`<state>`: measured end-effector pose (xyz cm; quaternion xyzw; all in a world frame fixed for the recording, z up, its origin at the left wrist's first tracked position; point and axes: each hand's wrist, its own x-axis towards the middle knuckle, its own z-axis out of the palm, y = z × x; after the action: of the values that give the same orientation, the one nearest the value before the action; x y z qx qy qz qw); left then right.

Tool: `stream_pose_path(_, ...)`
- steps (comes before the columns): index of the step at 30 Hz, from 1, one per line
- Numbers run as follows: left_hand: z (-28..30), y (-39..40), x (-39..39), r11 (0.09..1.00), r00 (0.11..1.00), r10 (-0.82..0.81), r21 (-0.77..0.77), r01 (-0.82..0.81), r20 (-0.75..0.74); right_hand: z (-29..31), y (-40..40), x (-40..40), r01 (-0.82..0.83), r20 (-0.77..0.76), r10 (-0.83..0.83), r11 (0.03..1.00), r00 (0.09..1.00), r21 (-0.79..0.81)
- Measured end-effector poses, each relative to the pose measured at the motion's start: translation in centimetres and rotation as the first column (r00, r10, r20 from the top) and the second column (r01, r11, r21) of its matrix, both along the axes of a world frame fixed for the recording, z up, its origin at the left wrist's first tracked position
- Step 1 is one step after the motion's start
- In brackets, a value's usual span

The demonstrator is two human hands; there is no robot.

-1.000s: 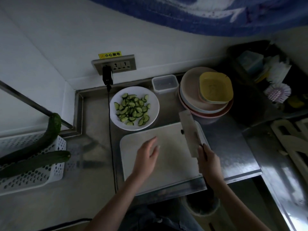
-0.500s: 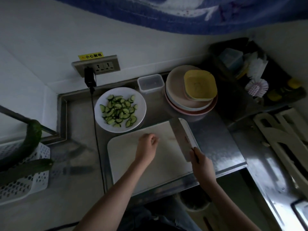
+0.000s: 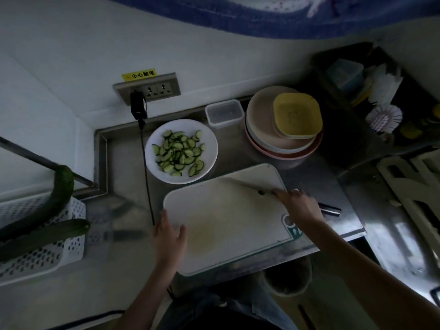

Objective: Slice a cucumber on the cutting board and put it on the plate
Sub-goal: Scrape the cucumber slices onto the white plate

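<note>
Counter point(image 3: 119, 294) of steel is seen to carry everything, listed here from largest to smallest. Board point(image 3: 228, 217) is noted bare: no cucumber and no slices are seen on it, only a faint stain near its near edge. Basket point(image 3: 47, 246) at far left, well apart from the board, holds two whole cucumbers point(image 3: 40, 234), uncut. Plate point(image 3: 209, 148), just beyond the board's far-left corner, is loaded with slices point(image 3: 179, 154), heaped in its middle. Knife point(image 3: 250, 184) is laid low across the board's far-right part, its handle point(image 3: 329, 209) projecting past the right hand point(image 3: 298, 204). That hand rests over the knife near the handle; blur prevents a verdict on whether its fingers are wrapped round it. Left hand point(image 3: 170, 236) is laid at the board's left edge, fingers loosely spread, nothing held. Judgement: one cucumber's cutting and plating appear complete; remaining work, if any, would be fetching another cucumber from the basket.
</note>
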<state>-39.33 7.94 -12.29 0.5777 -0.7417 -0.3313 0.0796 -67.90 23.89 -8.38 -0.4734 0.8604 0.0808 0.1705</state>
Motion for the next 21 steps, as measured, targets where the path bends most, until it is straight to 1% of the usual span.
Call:
stream_pose_path(3,-0.1,-0.8,0.6,0.999,0.998,-0.035,0.015,0.036,-0.048,0.1,3.0,0.4,-0.078,0.028,0.079,0.996,0.996,-0.048)
stream_pose_path(5,-0.5,-0.8,0.5,0.996,0.993,-0.086,0.028,0.088,-0.077,0.2,3.9,0.4,-0.132,-0.058,0.126,0.983,0.99,-0.124)
stream_pose_path(6,-0.8,-0.7,0.4,0.991,0.989,-0.119,0.044,0.123,-0.092,0.4,3.9,0.4,-0.143,-0.101,0.126,0.972,0.987,-0.188)
stream_pose_path(7,-1.0,-0.7,0.0,0.986,0.984,-0.151,0.062,0.157,-0.095,0.8,3.6,1.0,-0.109,-0.098,0.086,0.959,0.991,-0.262)
stream_pose_path(8,-1.1,-0.6,-0.4,0.978,0.979,-0.186,0.077,0.192,-0.082,1.7,3.0,2.2,-0.019,-0.025,0.012,0.948,1.0,-0.319)
stream_pose_path(9,-0.9,-0.5,-0.9,0.971,0.974,-0.219,0.087,0.224,-0.063,2.3,2.3,3.8,0.1,0.084,-0.075,0.927,0.994,-0.361)
stream_pose_path(10,-0.8,-0.4,-1.4,0.964,0.968,-0.249,0.085,0.252,-0.044,2.6,1.8,5.8,0.224,0.219,-0.149,0.9,0.964,-0.373)
stream_pose_path(12,-0.5,-0.1,-1.8,0.945,0.946,-0.324,0.041,0.324,0.002,2.2,1.1,10.5,0.444,0.51,-0.24,0.834,0.826,-0.327)
stream_pose_path(13,-0.5,0.2,-1.7,0.925,0.924,-0.379,0.004,0.379,0.041,1.7,1.0,12.6,0.515,0.599,-0.248,0.792,0.762,-0.328)
stream_pose_path(14,-0.6,0.2,-1.2,0.899,0.898,-0.432,-0.034,0.436,0.087,1.0,1.0,14.2,0.561,0.65,-0.25,0.761,0.717,-0.327)
stream_pose_path(15,-0.8,0.2,-0.7,0.866,0.865,-0.482,-0.078,0.494,0.137,0.3,1.0,15.4,0.581,0.679,-0.259,0.757,0.687,-0.3)
stream_pose_path(16,-1.2,0.0,-0.2,0.829,0.832,-0.526,-0.116,0.548,0.176,-0.5,0.9,16.1,0.577,0.695,-0.262,0.773,0.67,-0.264)
stream_pose_path(18,-2.1,-0.2,0.6,0.78,0.785,-0.571,-0.138,0.61,0.241,-1.5,1.2,16.8,0.541,0.701,-0.261,0.814,0.663,-0.209)
stream_pose_path(19,-2.1,-0.3,0.7,0.772,0.774,-0.573,-0.139,0.62,0.269,-1.8,1.5,16.7,0.537,0.693,-0.274,0.821,0.666,-0.192)
stream_pose_path(20,-2.1,-0.3,0.8,0.765,0.762,-0.579,-0.13,0.631,0.288,-2.0,1.8,16.4,0.555,0.677,-0.301,0.81,0.672,-0.19)
stream_pose_path(21,-2.0,-0.2,0.8,0.754,0.749,-0.59,-0.126,0.645,0.303,-2.2,2.4,15.8,0.599,0.657,-0.348,0.776,0.668,-0.198)
